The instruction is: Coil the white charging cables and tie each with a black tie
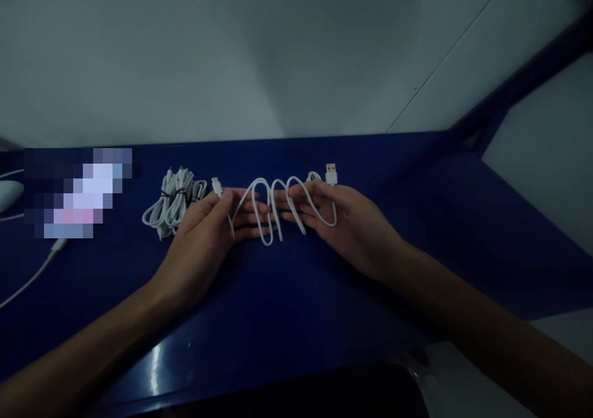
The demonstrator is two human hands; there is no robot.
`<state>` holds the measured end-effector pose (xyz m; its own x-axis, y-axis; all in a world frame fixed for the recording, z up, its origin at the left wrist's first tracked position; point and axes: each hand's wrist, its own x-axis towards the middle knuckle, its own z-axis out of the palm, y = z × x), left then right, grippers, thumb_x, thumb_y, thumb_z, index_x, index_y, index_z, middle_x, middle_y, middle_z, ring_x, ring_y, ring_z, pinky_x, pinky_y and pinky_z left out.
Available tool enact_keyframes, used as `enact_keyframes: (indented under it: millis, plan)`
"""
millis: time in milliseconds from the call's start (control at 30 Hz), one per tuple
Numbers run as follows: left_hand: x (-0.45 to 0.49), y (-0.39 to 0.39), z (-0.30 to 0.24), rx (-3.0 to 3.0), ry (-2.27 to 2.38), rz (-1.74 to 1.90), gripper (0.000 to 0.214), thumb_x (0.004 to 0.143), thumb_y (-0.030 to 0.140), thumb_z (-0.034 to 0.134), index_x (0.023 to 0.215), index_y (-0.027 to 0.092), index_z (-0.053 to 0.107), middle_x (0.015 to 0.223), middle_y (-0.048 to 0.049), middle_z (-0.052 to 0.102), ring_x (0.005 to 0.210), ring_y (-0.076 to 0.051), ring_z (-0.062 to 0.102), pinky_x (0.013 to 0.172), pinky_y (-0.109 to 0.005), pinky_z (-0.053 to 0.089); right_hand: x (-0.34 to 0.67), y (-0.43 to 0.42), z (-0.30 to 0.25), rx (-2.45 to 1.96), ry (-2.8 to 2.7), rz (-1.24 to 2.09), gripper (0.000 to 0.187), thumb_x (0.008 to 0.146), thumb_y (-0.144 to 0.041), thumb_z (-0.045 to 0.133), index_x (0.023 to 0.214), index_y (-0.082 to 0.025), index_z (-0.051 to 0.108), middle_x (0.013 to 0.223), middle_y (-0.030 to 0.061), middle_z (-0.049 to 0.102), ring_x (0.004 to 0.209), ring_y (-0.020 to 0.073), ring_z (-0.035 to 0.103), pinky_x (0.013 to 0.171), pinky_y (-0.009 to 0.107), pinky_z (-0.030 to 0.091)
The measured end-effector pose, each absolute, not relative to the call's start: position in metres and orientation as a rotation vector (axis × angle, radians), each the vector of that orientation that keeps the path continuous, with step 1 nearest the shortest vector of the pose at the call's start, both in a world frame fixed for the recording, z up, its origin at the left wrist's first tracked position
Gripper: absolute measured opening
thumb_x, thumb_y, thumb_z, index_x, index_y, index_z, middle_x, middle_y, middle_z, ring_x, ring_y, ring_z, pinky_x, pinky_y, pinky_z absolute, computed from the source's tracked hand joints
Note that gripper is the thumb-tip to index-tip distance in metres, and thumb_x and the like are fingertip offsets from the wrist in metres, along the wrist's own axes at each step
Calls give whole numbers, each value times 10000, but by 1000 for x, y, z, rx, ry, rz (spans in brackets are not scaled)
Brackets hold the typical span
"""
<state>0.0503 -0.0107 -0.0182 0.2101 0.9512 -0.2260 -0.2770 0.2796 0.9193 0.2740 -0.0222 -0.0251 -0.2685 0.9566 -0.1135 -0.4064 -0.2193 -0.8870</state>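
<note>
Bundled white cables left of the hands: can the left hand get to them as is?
Probably yes. The tied cable bundle lies just beyond the left hand, nothing between, though that hand pinches the loose cable.
</note>
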Motion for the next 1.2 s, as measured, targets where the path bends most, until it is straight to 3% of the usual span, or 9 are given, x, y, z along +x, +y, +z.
enact_keyframes:
  millis: [233,500,800,1200]
  plan:
    - [51,-9,-14,851,969,1009,265,1144,227,573,1106,125,815,1276,-172,810,1146,-308,787,907,-417,702,275,-22,-27,-849,-952,1698,344,1113,-474,669,1019,-237,899,1226,111,834,1327,328,705,1263,565,475]
    - [44,-9,-18,868,871,882,303,1136,329,622,1194,118,830,1312,-211,814,1160,-340,795,958,-441,684,279,-22,-29,-798,-933,1749,339,1123,-471,649,1087,-255,909,1289,98,830,1323,329,714,1268,577,485]
    - [51,-11,-11,767,960,941,312,1151,215,538,1012,111,797,1126,-195,847,1100,-331,821,952,-469,698,278,-23,-26,-861,-865,1710,335,1121,-440,659,1030,-239,911,1292,101,827,1331,328,714,1211,559,546]
    - [52,-10,-11,719,1019,1018,294,1148,205,536,974,107,751,1086,-210,847,1100,-345,830,1002,-527,689,279,-23,-26,-942,-834,1644,336,1112,-484,660,1041,-252,893,1289,86,829,1344,333,713,1215,540,543]
